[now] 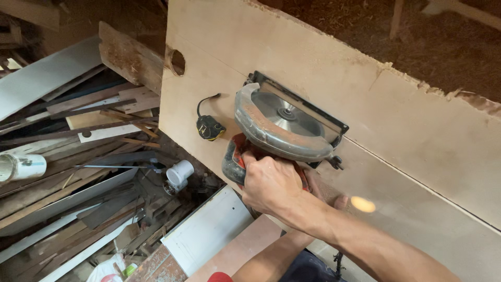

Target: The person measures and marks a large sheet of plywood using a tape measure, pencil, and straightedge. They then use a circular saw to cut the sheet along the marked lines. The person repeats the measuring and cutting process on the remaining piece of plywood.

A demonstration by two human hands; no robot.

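Lying in a jumble at the far left is a heap of scrap timber (78,136), with a white pipe fitting (178,174) among the offcuts and a white panel (206,230) leaning just below the board's edge. Moving right, a large pale plywood board (417,130) fills most of the view, with a round hole (177,61) cut near its upper left corner. A small yellow and black tape measure (210,127) rests on the board, just beside the saw. Next comes the circular saw (284,125), its base flat on the board and its grey guard dusted with sawdust, sitting at the start of a thin straight line (417,180) that runs away to the right. The right hand (271,183) wraps the saw's red handle, fingers closed firmly around it. The left hand (334,201) is mostly hidden behind the right forearm; only a fingertip shows near the board, so I cannot tell whether it is open or closed. Judging by this, the cut is being lined up or has just begun. Going on would call for keeping the base flat and the blade true to the line.
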